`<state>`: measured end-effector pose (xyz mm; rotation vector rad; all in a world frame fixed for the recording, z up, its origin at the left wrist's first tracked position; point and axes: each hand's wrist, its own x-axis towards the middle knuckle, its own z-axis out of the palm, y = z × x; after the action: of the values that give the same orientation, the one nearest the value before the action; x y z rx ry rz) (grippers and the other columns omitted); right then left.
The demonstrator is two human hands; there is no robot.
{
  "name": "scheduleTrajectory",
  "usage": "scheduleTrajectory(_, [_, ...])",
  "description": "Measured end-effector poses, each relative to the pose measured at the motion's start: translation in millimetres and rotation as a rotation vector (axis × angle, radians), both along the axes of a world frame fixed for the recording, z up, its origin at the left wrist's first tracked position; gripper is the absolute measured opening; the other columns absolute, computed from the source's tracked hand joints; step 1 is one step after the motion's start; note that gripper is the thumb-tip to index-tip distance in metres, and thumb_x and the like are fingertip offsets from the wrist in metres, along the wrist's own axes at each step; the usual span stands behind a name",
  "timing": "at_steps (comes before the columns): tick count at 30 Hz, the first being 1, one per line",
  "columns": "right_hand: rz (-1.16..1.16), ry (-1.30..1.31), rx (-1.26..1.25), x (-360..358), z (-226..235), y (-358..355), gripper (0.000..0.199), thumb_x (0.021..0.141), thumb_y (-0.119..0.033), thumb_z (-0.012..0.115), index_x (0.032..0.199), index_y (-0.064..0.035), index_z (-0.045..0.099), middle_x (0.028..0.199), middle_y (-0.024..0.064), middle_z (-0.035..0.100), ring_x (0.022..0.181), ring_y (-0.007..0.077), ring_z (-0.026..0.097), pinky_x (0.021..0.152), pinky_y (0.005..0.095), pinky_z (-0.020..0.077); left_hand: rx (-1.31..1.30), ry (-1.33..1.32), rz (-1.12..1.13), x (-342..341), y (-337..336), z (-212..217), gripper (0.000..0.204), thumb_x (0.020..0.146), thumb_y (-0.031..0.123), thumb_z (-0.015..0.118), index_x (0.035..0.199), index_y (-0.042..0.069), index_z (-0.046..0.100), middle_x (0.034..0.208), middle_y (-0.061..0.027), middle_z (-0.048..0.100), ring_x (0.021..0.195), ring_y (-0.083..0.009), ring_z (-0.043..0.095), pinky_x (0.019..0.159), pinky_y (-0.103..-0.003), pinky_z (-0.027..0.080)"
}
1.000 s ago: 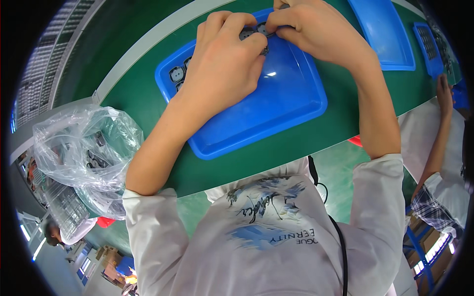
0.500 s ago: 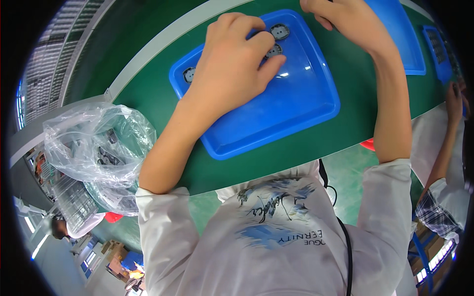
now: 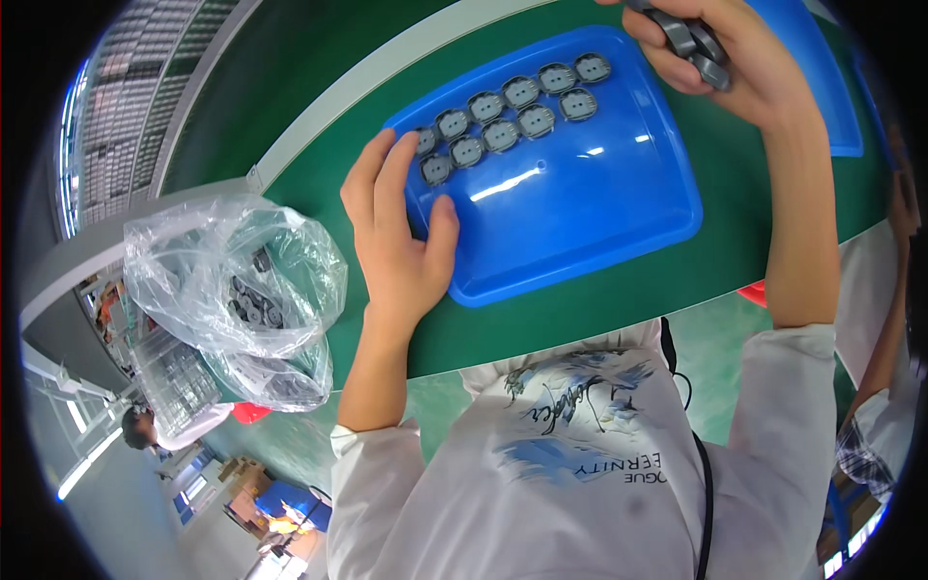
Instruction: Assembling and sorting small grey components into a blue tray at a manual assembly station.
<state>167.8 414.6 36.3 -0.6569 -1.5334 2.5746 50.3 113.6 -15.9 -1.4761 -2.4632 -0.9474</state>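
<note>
A blue plastic tray (image 3: 570, 275) lies on the green tabletop. Along its far side sit several small round grey-and-black parts (image 3: 499, 135) in two rows. My left hand (image 3: 401, 227) is at the tray's left edge, thumb and fingers apart, its fingertips beside the leftmost part; nothing shows in its grasp. Up at the far right, beyond the tray's corner, my right hand (image 3: 739, 53) is closed around several dark grey round parts (image 3: 684, 41) that stick out between the fingers.
A clear plastic bag (image 3: 242, 280) holding dark parts stands left of the tray, at the table's edge. Another blue tray (image 3: 833, 87) lies to the right of my right hand. A pale raised border (image 3: 358, 82) runs along the table's far side. Another person's arm (image 3: 884, 309) shows at the far right.
My left hand has moved left and nearer from over the parts to the tray's left edge, uncovering the rows. My right hand has turned, and the parts in it now show. The whole view has shifted slightly.
</note>
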Motion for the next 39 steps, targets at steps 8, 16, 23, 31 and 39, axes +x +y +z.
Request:
scheduleTrajectory(8, [0.223,-0.138,0.836,-1.1,-4.5,-23.1,0.015,0.085,-0.008,0.062,0.098,-0.0017,0.064,0.078,0.0100,0.059,0.064,0.0237,0.057,0.057,0.0353,0.0450,-0.026,-0.068,0.119,-15.3,-18.2,-5.7,0.048,0.075,-0.003,0.060,0.122,0.007,0.062,0.136,-0.0175,0.051,0.123,-0.0353,0.051,0.097,-0.041,0.046])
scheduleTrajectory(16, [0.376,0.086,1.729,12.7,-26.5,-48.9,0.027,0.081,-0.006,0.067,0.107,-0.0038,0.068,0.084,0.0125,0.061,0.077,0.0286,0.062,0.066,0.0381,0.0467,0.022,-0.087,0.126,-20.4,-19.3,-5.1,0.037,0.075,-0.001,0.065,0.111,0.006,0.068,0.132,-0.0165,0.055,0.118,-0.0326,0.055,0.094,-0.039,0.049])
scheduleTrajectory(23, [0.404,0.071,1.640,7.7,-20.8,-47.4,0.014,0.081,-0.010,0.069,0.090,-0.0023,0.063,0.083,0.0105,0.060,0.077,0.0300,0.061,0.065,0.0407,0.0457,0.050,-0.108,0.116,-16.7,-16.6,-9.6,0.027,0.078,0.005,0.073,0.105,0.005,0.070,0.132,-0.0165,0.053,0.107,-0.0293,0.060,0.092,-0.039,0.050])
scheduleTrajectory(31, [0.295,0.084,1.647,10.0,-16.8,-53.1,0.020,0.081,-0.012,0.070,0.100,-0.0053,0.067,0.080,0.0094,0.058,0.073,0.0291,0.059,0.064,0.0400,0.0459,0.057,-0.096,0.136,-18.7,-18.2,-8.1,0.025,0.077,0.007,0.075,0.102,0.006,0.071,0.129,-0.0144,0.056,0.106,-0.0283,0.060,0.089,-0.037,0.050])
scheduleTrajectory(39, [0.479,0.170,1.774,12.0,-22.7,-53.0,0.021,0.080,-0.010,0.069,0.100,-0.0056,0.065,0.084,0.0095,0.060,0.076,0.0296,0.061,0.066,0.0405,0.0470,0.082,0.204,-0.116,-25.9,7.8,18.0,0.018,0.075,0.005,0.073,0.093,0.008,0.071,0.108,-0.0067,0.065,0.109,-0.0320,0.055,0.087,-0.040,0.048])
